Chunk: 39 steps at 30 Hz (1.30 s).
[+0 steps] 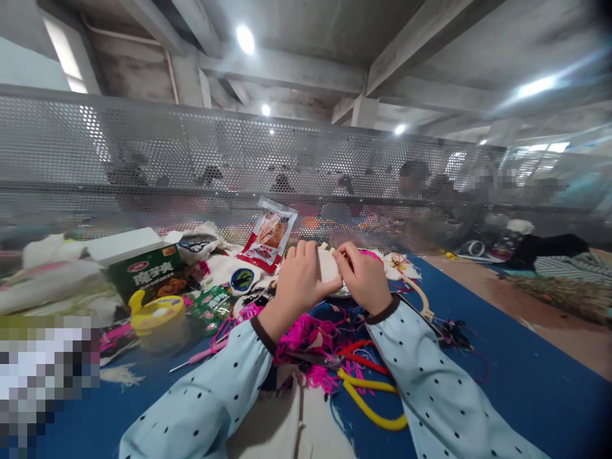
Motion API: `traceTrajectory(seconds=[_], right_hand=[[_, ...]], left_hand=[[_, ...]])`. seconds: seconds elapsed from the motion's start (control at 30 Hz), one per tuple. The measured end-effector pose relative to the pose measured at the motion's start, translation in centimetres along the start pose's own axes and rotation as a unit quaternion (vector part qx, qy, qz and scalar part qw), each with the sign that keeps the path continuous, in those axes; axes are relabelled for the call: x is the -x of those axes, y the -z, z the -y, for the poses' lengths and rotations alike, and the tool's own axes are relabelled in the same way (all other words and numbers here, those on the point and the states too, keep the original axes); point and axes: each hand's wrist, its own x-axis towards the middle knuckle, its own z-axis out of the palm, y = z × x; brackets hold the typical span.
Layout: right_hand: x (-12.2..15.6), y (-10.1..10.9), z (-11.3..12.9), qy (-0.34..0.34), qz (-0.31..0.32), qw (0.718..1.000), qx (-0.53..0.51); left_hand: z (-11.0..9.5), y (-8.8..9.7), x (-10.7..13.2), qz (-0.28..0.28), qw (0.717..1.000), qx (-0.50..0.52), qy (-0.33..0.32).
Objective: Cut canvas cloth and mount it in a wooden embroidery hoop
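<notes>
My left hand (300, 280) grips a piece of cream cloth (327, 265), fingers over its far edge and thumb stretched across the near side. My right hand (364, 279) pinches the same cloth at its right edge with bent fingers. What lies under the cloth is mostly hidden by my hands. Below them spreads a tangle of bright pink yarn (306, 338). Near my right forearm lie scissors with red handles (364, 357) and a tool with yellow handles (377, 408). A pink-handled needle tool (208, 352) rests by my left sleeve.
A red and clear snack packet (268, 236) leans behind my left hand. To the left stand a green box (146, 274) and a yellow-lidded tub (160, 319). A perforated metal screen (306, 159) closes off the back of the blue tabletop (507, 363). People sit beyond it.
</notes>
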Motion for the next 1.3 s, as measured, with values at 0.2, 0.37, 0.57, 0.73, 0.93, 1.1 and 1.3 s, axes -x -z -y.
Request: traceTrajectory(seconds=[0.2,0.37,0.57,0.73,0.93,1.1,1.3], right_hand=[[2.5,-0.6,1.2,-0.01,0.068,0.996,0.048],[6.6,-2.4,3.6,-0.027,0.126,0.991,-0.032],[10.5,-4.7,8.0,-0.026,0.126,0.989,-0.069],[12.2,-5.1,10.1,-0.04,0.091,0.982,-0.162],[13.1,-4.9,9.5,-0.039,0.087,0.963,-0.251],[13.7,-4.0,8.1,-0.009,0.067,0.987,-0.145],[13.6,-3.3,7.2,0.035,0.071,0.994,-0.08]], left_hand=[[-0.5,0.4,3.5,0.063,0.995,0.013,0.073],[-0.2,1.8,8.5,0.133,0.984,0.033,0.114],[0.7,3.4,15.0,0.088,0.985,0.03,0.142],[1.0,3.8,17.0,0.02,0.982,0.046,0.181],[1.4,3.4,17.0,-0.003,0.986,0.094,0.141],[2.6,3.5,16.4,0.058,0.968,0.205,0.132],[5.3,4.0,16.0,0.146,0.96,0.202,0.131]])
